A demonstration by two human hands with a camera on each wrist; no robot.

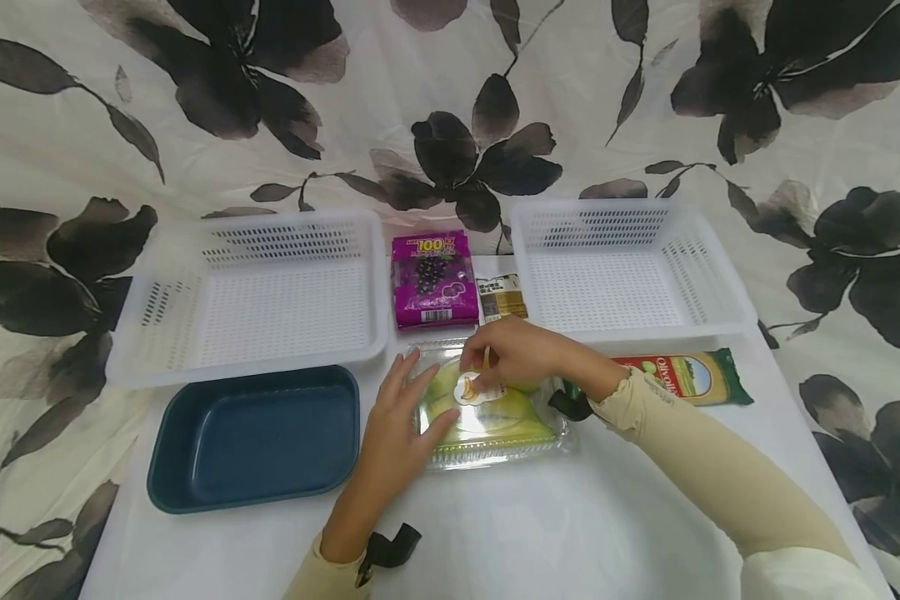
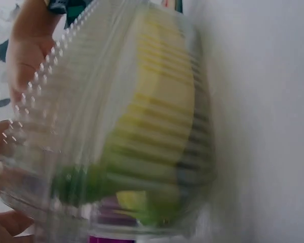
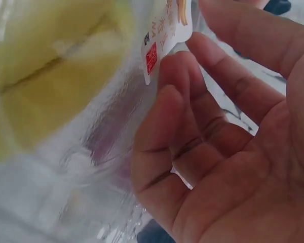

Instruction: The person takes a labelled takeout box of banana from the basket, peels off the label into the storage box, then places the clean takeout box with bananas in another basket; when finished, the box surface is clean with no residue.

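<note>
A clear plastic clamshell box with yellow-green bananas inside lies on the table. On its lid is a white label with a banana picture. My right hand pinches this label, which stands partly up from the lid in the right wrist view, its printed edge beside my curled fingers. My left hand rests on the box's left side, fingers spread and thumb on the lid. The left wrist view shows the ribbed box wall close up and blurred.
White perforated baskets stand at back left and back right. Between them lie a purple grape-picture pack and a small brown-and-white packet. A dark blue tub sits left; an Olivoila-type packet lies right, partly behind my forearm.
</note>
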